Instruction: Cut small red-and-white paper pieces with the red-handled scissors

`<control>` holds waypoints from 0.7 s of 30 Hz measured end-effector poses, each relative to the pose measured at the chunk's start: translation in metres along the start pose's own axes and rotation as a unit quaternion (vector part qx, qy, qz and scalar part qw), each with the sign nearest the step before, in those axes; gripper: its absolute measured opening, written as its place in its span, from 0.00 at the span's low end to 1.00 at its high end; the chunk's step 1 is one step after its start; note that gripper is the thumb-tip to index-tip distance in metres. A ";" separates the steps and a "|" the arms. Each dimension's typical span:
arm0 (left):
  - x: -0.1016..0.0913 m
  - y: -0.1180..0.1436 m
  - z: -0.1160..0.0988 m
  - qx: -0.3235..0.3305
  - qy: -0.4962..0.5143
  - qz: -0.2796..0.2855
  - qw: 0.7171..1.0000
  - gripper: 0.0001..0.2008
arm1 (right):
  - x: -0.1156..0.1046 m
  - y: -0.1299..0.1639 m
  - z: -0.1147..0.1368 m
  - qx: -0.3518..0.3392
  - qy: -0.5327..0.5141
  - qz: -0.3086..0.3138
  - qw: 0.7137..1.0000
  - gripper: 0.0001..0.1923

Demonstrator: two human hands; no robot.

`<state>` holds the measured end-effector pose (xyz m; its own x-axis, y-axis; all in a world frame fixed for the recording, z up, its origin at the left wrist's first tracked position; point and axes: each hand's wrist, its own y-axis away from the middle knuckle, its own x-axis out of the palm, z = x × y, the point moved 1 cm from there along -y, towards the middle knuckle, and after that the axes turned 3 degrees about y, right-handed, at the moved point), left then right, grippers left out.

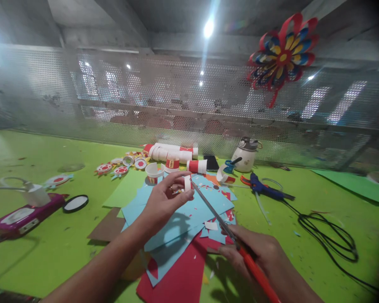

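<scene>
The left hand (164, 198) is pinching a small white paper strip (187, 182) between thumb and fingertips, holding it up above the pile of coloured paper sheets (183, 219). The right hand (255, 256) is closed around the orange handles of the scissors (221, 223), low and near on the right. The scissors are running on a long diagonal, handles near and right, blades pointing far and left, the tip meeting the strip right at the left hand's fingers. Whether the blades are parted at the tip, I cannot tell.

Under both hands the blue and red sheets are lying fanned out on the green table (34, 261), littered with small scraps. Just beyond the strip, paper cups (173, 158) are lying and standing in a cluster, one open white cup nearest the fingers; its inside is not showing. A white jar (245, 155) is standing farther right, with blue-handled scissors (230, 166) resting beside it. A blue glue gun (267, 189) is lying to the right, its black cord (328, 235) looping across the table. Far left, a purple device (25, 214) is sitting beside a black-rimmed lid (76, 203). A paper pinwheel (282, 54) is hanging on the mesh wall behind.
</scene>
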<state>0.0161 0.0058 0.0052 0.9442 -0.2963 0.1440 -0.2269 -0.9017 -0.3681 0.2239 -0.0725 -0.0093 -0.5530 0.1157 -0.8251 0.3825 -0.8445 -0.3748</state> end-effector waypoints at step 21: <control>-0.004 0.000 0.011 0.125 -0.123 -0.038 0.984 0.20 | 0.000 -0.002 -0.002 0.006 -0.034 0.012 0.999 0.14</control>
<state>0.0149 0.0104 -0.0058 0.9922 -0.1193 -0.0352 -0.1173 -0.8032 -0.5840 0.2246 -0.0698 -0.0096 -0.5926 0.0609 -0.8032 0.3879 -0.8523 -0.3508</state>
